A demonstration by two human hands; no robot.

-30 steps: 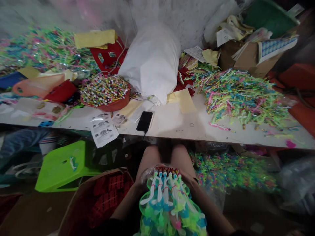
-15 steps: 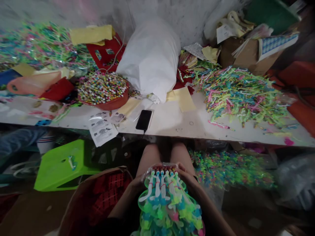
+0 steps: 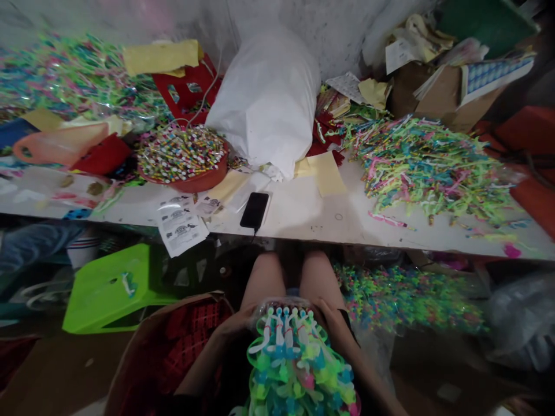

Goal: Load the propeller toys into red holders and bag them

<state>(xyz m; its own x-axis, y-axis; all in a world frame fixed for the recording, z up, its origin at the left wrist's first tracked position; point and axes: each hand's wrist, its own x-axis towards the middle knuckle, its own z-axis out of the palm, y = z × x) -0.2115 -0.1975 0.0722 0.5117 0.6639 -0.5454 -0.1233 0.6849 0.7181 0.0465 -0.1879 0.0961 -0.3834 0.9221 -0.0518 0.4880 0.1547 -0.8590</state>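
A plastic-wrapped bundle of plastic toys (image 3: 299, 364) is on my lap, with rows of white, blue and green ends toward the table and green, blue and pink shapes nearer me. Clear film covers its far end. My left hand (image 3: 243, 318) presses against the bundle's left side, its fingertips hidden behind it. On the opposite side my right hand (image 3: 328, 314) curls around the far right corner, its fingers only partly showing. Between them the bundle is held, tilted toward me.
The white table (image 3: 312, 215) carries a phone (image 3: 254, 210), printed sheets (image 3: 178, 225), a red bowl (image 3: 206, 179) of small coloured pieces, a white sack (image 3: 269, 98) and a toy pile (image 3: 429, 164). A green stool (image 3: 108, 297) and red-lined container (image 3: 173, 341) stand left; more toys (image 3: 403, 300) lie below right.
Both hands have shifted slightly toward me and a little farther apart along the sides of the bundle. Its far end sits slightly lower in view, and the dark red part there shows less.
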